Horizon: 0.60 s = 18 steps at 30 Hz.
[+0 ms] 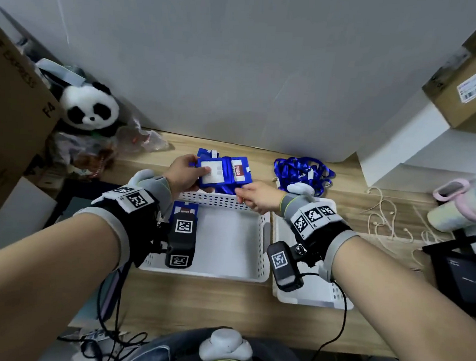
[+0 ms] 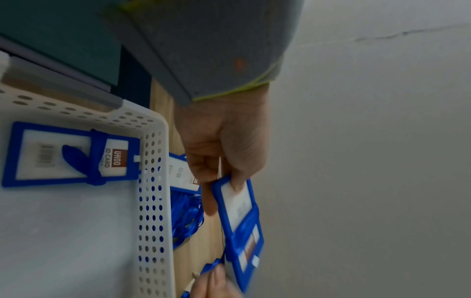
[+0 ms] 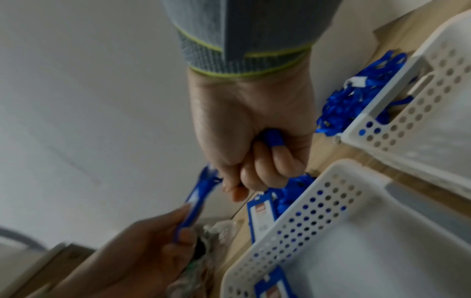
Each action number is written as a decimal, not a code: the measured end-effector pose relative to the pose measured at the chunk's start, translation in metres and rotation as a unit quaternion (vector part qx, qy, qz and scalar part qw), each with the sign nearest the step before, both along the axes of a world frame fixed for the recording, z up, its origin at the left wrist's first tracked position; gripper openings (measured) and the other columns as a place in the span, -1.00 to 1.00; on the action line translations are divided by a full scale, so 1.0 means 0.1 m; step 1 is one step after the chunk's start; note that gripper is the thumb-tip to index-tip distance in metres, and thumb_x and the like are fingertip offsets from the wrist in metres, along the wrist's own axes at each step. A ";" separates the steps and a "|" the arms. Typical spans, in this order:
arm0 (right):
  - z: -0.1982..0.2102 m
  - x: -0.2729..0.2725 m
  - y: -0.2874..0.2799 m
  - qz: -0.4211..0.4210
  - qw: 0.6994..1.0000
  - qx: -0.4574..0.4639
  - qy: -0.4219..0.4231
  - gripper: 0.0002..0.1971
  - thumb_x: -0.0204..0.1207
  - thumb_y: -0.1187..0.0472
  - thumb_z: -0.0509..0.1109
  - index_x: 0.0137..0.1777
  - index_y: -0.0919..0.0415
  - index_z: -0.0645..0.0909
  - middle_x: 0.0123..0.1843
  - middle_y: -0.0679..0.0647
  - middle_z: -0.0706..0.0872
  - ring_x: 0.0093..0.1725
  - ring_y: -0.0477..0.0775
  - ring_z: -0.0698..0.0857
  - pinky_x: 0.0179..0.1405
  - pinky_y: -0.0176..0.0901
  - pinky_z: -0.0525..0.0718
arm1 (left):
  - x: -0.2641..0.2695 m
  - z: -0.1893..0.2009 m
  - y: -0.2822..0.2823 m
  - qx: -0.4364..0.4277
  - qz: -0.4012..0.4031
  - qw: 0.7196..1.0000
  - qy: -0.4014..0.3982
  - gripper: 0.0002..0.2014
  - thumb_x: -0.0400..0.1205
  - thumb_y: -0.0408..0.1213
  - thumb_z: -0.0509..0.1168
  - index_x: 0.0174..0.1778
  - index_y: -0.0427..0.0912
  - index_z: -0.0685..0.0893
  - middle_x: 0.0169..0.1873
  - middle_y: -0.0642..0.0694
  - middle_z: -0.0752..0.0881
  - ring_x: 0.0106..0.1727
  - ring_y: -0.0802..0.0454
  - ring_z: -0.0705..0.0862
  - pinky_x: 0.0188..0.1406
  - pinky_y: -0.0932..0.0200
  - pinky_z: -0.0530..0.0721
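Leaving most of the floor open in the left basket (image 1: 204, 273), bar a second badge holder (image 1: 181, 207) lying in its far left corner. Crowding the air over its far rim with the left hand (image 1: 183, 174), right hand (image 1: 258, 199) and held badge holder (image 1: 223, 171). Closing off the far side with a wall (image 1: 237, 70), a lanyard pile (image 1: 303, 170) far right and a toy panda (image 1: 90, 107) far left.

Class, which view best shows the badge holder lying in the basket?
Left wrist view: the badge holder lies whole, label readable. Head view: a wrist camera hides most of it. Right wrist view: only a blurred corner at the bottom edge.
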State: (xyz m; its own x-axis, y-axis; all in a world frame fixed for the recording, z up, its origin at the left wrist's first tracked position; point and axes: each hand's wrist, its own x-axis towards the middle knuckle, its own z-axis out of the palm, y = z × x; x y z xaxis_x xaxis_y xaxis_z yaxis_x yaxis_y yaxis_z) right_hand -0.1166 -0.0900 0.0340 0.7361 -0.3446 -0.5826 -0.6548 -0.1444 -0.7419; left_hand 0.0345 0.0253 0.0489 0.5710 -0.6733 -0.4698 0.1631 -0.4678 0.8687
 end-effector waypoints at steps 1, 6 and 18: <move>0.01 0.02 0.04 0.017 1.000 0.008 0.001 -0.61 0.72 0.12 0.07 -0.35 0.17 0.46 -0.65 -0.07 0.27 -0.77 -0.23 0.20 -0.74 -0.42 0.13 | -0.01 -0.02 -0.02 0.017 0.001 0.999 -0.036 -0.82 0.66 -0.36 0.26 0.15 -0.23 0.49 0.04 -0.28 0.69 -0.50 0.00 0.74 -0.71 0.36 0.55; 0.09 0.07 0.01 -0.005 0.999 0.010 -0.031 -0.61 0.72 0.24 0.08 -0.34 0.24 0.54 -0.73 -0.13 0.33 -0.74 -0.21 0.26 -0.72 -0.45 0.23 | -0.07 -0.03 -0.08 0.067 -0.025 0.989 -0.128 -0.82 0.62 -0.42 0.30 0.08 -0.25 0.47 0.07 -0.28 0.64 -0.12 -0.15 0.69 -0.55 0.21 0.73; 0.03 0.14 -0.05 -0.196 0.966 -0.122 -0.119 -0.82 0.50 0.16 0.40 -0.32 0.18 0.68 -0.36 0.06 0.68 -0.40 -0.03 0.64 -0.31 -0.11 0.70 | -0.25 -0.01 -0.03 0.062 -0.166 0.984 0.015 -0.29 0.52 -0.61 0.33 0.56 -0.08 0.30 0.30 -0.23 0.60 0.17 -0.18 0.63 -0.34 0.10 0.79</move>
